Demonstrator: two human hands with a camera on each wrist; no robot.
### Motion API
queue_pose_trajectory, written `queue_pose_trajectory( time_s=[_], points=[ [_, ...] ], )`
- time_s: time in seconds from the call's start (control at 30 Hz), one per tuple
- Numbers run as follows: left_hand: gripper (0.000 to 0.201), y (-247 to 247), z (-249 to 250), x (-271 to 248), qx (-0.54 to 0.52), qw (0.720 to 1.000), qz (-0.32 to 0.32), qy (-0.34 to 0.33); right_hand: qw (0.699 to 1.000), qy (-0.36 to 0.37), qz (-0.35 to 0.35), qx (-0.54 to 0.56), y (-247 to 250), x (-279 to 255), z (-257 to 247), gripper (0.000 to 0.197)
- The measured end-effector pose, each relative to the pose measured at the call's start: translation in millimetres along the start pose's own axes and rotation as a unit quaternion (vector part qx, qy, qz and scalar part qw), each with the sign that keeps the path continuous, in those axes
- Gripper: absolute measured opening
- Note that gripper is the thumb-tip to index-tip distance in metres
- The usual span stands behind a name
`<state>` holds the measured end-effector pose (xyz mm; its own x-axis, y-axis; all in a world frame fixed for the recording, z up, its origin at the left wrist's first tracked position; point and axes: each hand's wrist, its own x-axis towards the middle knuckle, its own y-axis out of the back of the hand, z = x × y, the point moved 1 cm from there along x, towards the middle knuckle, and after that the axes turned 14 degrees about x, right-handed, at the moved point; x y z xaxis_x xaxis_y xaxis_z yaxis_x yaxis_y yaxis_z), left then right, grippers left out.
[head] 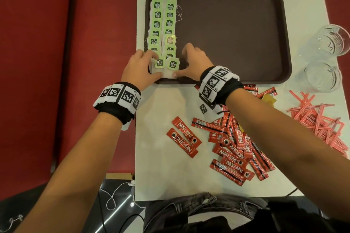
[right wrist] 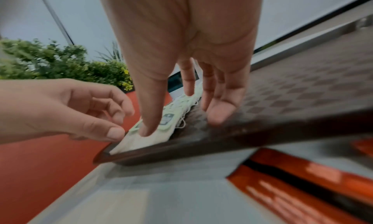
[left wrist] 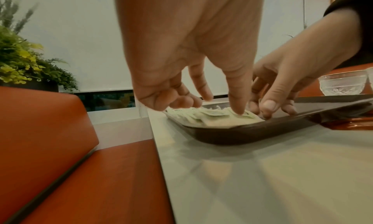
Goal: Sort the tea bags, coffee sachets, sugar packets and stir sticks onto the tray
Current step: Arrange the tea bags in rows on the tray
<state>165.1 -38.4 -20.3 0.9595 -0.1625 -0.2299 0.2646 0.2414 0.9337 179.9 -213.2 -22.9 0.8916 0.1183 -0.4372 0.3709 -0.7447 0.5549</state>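
Note:
A brown tray (head: 233,34) lies on the white table. Two columns of green-tagged tea bags (head: 163,15) run along its left side. My left hand (head: 154,65) rests on the nearest tea bag (head: 159,63) of the left column, thumb on its near edge and fingers loosely curled above it. My right hand (head: 181,61) presses its straight thumb on the nearest tea bag (head: 172,64) of the right column, with its fingers on the tray floor. The wrist views show the same: left hand (left wrist: 210,106), right hand (right wrist: 181,123), both thumbs down on the bags.
Red coffee sachets (head: 233,143) lie heaped near the table's front right, with two apart to their left. Pink stir sticks (head: 318,117) are piled at the right edge. Two glass cups (head: 333,39) stand right of the tray. A red bench (head: 66,62) lies left.

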Motion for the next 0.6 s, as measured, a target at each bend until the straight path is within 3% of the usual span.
queue_pose_trajectory(
  time_s=[0.1, 0.47, 0.6],
  points=[
    [0.059, -1.8, 6.7, 4.9, 0.009, 1.0, 0.001, -0.022, 0.999, -0.041, -0.005, 0.028, -0.1, 4.3, 6.8, 0.047],
    [0.023, -5.2, 1.9, 18.5, 0.004, 0.999, 0.034, -0.007, 0.987, -0.045, -0.003, 0.153, -1.6, 11.7, 0.9, 0.019],
    [0.027, -4.2, -0.3, 14.5, -0.026, 1.0, 0.006, -0.006, 0.99, -0.029, 0.003, 0.14, -3.9, 13.6, 0.5, 0.011]
  ],
)
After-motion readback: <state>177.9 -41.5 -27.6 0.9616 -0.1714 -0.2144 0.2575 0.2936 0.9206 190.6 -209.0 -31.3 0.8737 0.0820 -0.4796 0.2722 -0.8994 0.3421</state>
